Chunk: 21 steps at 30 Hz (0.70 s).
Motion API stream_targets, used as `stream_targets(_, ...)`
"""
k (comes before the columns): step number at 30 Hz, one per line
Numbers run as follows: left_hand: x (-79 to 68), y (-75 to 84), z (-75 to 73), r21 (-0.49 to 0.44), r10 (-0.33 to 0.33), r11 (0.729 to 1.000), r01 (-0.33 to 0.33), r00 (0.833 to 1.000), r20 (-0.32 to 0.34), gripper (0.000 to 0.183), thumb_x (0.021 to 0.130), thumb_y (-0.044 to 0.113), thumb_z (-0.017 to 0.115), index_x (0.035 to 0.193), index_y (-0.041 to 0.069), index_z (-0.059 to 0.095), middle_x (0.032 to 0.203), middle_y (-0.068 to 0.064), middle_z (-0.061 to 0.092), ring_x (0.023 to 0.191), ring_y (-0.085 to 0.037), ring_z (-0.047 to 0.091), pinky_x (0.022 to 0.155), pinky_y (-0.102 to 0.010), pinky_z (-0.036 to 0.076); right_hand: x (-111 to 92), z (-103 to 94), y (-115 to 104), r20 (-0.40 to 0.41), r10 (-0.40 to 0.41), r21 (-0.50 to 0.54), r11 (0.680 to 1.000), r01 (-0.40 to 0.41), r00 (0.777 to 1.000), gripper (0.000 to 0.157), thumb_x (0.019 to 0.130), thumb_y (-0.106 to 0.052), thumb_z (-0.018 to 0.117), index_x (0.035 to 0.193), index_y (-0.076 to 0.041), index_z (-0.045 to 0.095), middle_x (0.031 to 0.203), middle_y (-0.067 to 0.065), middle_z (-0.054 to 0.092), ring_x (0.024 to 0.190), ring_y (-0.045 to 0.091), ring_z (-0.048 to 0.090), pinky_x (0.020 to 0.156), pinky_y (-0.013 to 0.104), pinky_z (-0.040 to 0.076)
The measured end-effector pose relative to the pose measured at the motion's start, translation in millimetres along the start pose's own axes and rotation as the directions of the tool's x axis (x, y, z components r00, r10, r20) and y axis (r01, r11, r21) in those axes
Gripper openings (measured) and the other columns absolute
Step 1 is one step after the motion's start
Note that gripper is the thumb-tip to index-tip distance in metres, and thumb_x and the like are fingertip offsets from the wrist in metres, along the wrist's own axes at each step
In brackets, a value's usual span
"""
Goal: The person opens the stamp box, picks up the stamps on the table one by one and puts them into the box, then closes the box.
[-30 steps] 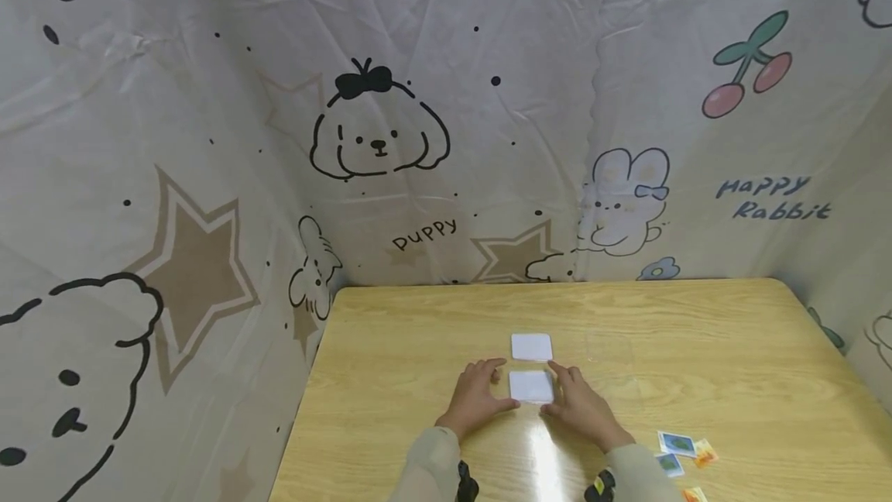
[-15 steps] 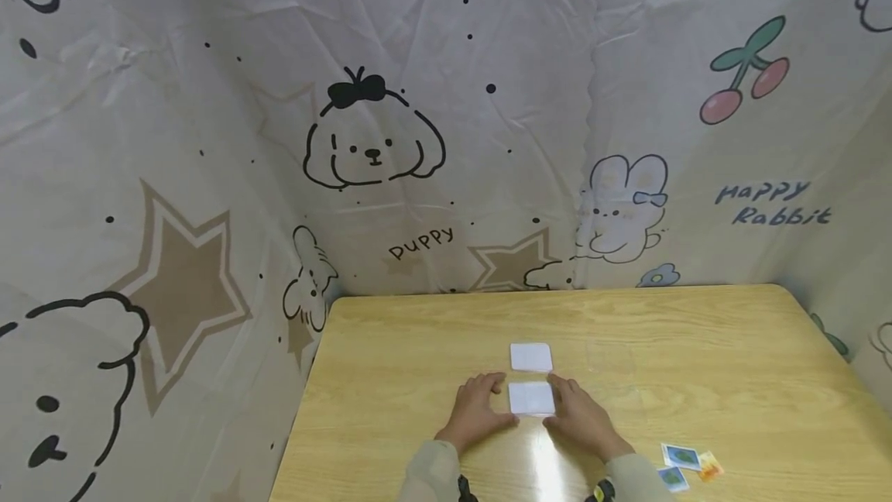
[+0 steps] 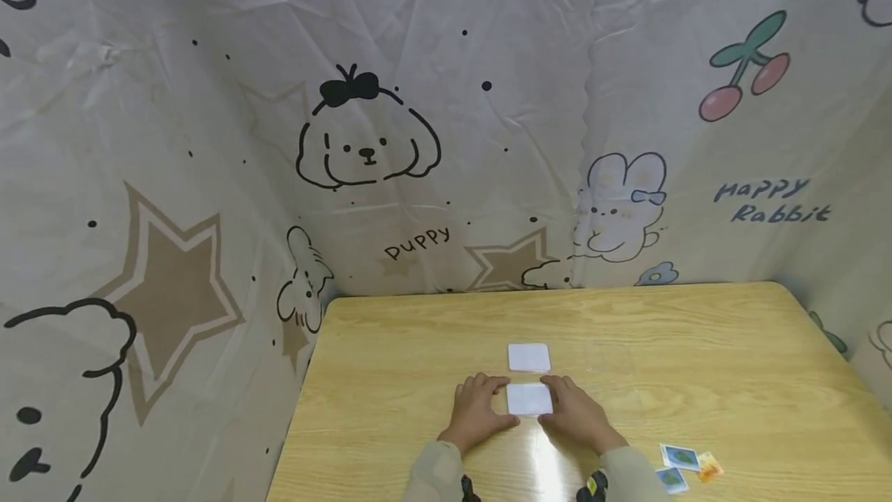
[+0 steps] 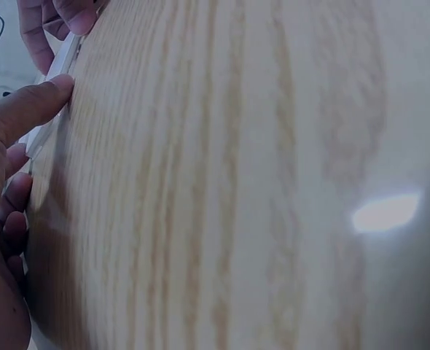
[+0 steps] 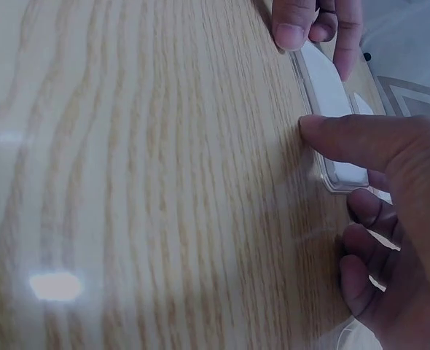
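Note:
A flat clear plastic case [image 3: 530, 400] with a white stack inside lies on the table between both hands. My left hand [image 3: 478, 413] holds its left end, thumb at the near edge and index finger at the far corner. At the other end, my right hand [image 3: 575, 414] grips it the same way. In the right wrist view, the right thumb [image 5: 339, 135] rests on the near long side of the case [image 5: 328, 91], whose transparent rim shows around the white stack. Just beyond lies a second white rectangular stack [image 3: 529, 357], which neither hand touches.
Several small picture cards [image 3: 679, 457], blue-green and orange, lie loose at the right front of the wooden table [image 3: 390, 347]. Faint clear plastic outlines [image 3: 613, 357] show right of the stacks. A printed curtain [image 3: 418, 60] stands behind the table and along its left side.
The head view has shifted slightly. Both index fingers have drawn in closer to the case's far corners. The case and the second stack stay about where they were.

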<state>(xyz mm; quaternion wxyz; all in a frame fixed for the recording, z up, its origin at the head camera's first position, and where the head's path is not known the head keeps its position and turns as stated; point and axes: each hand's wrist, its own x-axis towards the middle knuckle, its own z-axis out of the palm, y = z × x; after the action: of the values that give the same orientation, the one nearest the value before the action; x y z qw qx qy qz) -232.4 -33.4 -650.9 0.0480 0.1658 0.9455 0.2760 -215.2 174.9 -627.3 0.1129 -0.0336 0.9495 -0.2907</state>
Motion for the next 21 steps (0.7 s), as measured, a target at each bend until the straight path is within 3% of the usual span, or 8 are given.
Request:
stream_targets(13, -2.1, 1.0, -4.6, 0.017, 0.029, 0.999, -0.029, 1.000, -0.007, 0.059, 0.064, 0.047, 0.076, 0.114, 0.023, 0.056, 0.089, 0.015, 0.054, 0.084, -0.004, 0.041, 0.075, -0.024, 0.030, 1.8, 4.4, 1.3, 0.016, -0.056, 0.041, 0.998, 0.056, 0.998, 0.066, 0.067, -0.028, 0.079, 0.124, -0.010, 0.051, 0.106, 0.005, 0.059, 0.096, 0.022, 0.059, 0.080, 0.047, 0.050)
stream_targets(17, -4.3, 0.2, -6.2, -0.107, 0.011, 0.994, -0.008, 1.000, 0.026, 0.057, 0.066, 0.039, 0.076, 0.115, 0.022, 0.053, 0.090, 0.015, 0.054, 0.086, -0.005, 0.040, 0.078, -0.025, 0.030, 0.6, 2.2, -0.5, 0.058, -0.078, 0.154, 0.986, 0.068, 0.995, 0.068, 0.070, -0.024, 0.078, 0.127, -0.006, 0.046, 0.103, 0.006, 0.062, 0.093, 0.020, 0.060, 0.079, 0.042, 0.050)
stream_targets(21, -9.6, 1.5, -12.9, -0.249, -0.037, 0.967, 0.056, 0.996, 0.080, 0.057, 0.067, 0.033, 0.077, 0.117, 0.022, 0.050, 0.091, 0.013, 0.053, 0.087, -0.008, 0.040, 0.077, -0.027, 0.030, -2.7, -2.7, -3.6, 0.113, -0.130, 0.280, 0.955, 0.094, 0.985, 0.067, 0.074, -0.018, 0.074, 0.130, -0.001, 0.039, 0.093, 0.005, 0.066, 0.082, 0.013, 0.060, 0.071, 0.029, 0.049)
